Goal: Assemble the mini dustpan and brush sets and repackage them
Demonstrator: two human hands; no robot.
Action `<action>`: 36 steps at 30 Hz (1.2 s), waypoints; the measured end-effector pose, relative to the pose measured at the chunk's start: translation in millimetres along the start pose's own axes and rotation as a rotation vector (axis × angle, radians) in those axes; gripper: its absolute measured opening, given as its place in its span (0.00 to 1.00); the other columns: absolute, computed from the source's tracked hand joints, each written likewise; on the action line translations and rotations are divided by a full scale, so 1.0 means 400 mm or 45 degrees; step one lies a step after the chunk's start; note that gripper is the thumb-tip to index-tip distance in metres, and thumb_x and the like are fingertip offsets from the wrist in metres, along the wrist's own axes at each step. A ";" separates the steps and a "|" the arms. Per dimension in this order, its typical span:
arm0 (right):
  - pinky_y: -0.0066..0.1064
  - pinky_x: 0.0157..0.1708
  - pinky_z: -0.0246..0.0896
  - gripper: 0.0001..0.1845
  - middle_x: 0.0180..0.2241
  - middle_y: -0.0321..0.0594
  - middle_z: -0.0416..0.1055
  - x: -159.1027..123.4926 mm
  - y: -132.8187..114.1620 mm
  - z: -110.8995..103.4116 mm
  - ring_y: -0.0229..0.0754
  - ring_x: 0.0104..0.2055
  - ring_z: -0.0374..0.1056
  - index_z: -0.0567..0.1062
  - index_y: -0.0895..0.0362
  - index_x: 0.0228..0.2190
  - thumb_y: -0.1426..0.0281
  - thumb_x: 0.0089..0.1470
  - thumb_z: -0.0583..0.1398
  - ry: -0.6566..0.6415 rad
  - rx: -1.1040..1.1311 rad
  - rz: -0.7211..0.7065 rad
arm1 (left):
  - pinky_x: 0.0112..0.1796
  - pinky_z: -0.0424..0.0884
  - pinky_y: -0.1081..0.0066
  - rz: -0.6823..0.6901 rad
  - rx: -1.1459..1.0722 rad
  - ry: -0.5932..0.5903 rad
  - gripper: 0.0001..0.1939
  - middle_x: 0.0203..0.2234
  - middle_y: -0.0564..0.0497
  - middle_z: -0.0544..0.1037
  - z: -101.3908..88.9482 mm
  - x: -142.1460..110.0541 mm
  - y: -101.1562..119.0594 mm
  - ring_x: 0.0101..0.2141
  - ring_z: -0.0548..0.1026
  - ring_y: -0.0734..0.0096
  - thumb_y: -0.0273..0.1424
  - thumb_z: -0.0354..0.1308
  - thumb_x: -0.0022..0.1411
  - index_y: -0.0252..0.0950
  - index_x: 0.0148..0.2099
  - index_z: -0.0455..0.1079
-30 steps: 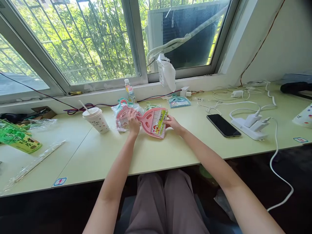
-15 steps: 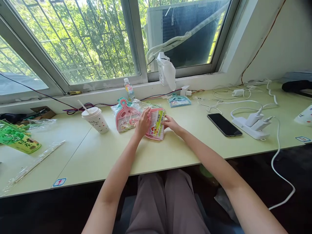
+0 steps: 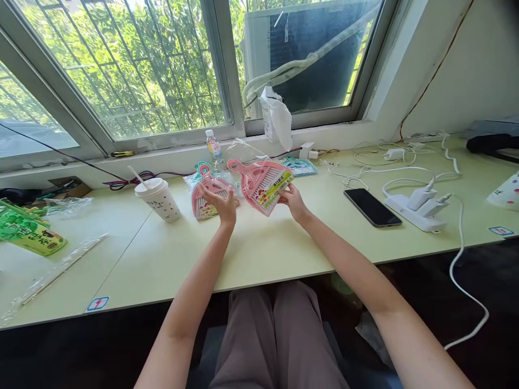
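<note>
A pink dustpan-and-brush set (image 3: 253, 179) with a yellow-green label is in my right hand (image 3: 295, 203), which grips it by its lower right edge. The set is tilted above the table, its handle pointing to the upper left. My left hand (image 3: 222, 206) is open, thumb and fingers spread, over a second pink dustpan-and-brush set (image 3: 215, 186) in clear wrap; whether it touches that set I cannot tell. Teal handles show behind the second set. Partly hidden behind the held set lies a wrapped teal set (image 3: 302, 167).
A white lidded cup (image 3: 156, 199) with a straw stands at left, and a bottle (image 3: 214, 148) by the sill. On the right are a black phone (image 3: 372, 207) and a white power strip (image 3: 413, 208) with cables. A green snack bag (image 3: 32, 232) lies far left.
The held pink set has been raised and turned, its handle swinging to the upper left. My left hand has let go of it and moved left over the other pink set.
</note>
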State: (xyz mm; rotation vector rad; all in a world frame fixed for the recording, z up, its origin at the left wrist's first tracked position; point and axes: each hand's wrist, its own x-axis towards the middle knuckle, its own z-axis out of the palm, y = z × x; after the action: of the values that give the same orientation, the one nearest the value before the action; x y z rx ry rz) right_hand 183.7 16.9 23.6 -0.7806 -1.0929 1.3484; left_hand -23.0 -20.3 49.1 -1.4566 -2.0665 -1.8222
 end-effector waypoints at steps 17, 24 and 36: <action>0.37 0.33 0.76 0.28 0.34 0.35 0.79 0.001 0.027 0.002 0.43 0.31 0.76 0.65 0.52 0.40 0.60 0.40 0.71 -0.096 0.021 -0.013 | 0.50 0.75 0.60 -0.620 -1.143 -0.938 0.27 0.44 0.44 0.81 0.037 -0.011 -0.012 0.49 0.78 0.56 0.35 0.69 0.53 0.34 0.54 0.71; 0.42 0.40 0.78 0.26 0.37 0.36 0.79 0.010 0.038 0.000 0.43 0.34 0.78 0.65 0.51 0.41 0.64 0.44 0.70 -0.072 0.096 -0.015 | 0.51 0.75 0.60 -0.706 -1.155 -1.070 0.24 0.46 0.43 0.81 0.051 -0.030 -0.008 0.49 0.79 0.58 0.34 0.68 0.55 0.34 0.52 0.70; 0.46 0.44 0.77 0.20 0.36 0.37 0.79 0.010 0.045 -0.001 0.42 0.34 0.77 0.68 0.53 0.42 0.69 0.48 0.68 -0.017 0.082 -0.009 | 0.42 0.77 0.68 -0.782 -1.195 -1.116 0.19 0.46 0.44 0.81 0.071 -0.055 -0.012 0.44 0.80 0.63 0.36 0.65 0.59 0.35 0.51 0.72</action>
State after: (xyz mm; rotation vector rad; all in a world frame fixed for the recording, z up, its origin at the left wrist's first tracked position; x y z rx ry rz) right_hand 177.4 23.0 7.5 -0.7209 -1.0569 1.3778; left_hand 1.4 -10.7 24.0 -2.3388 -2.2208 -3.1193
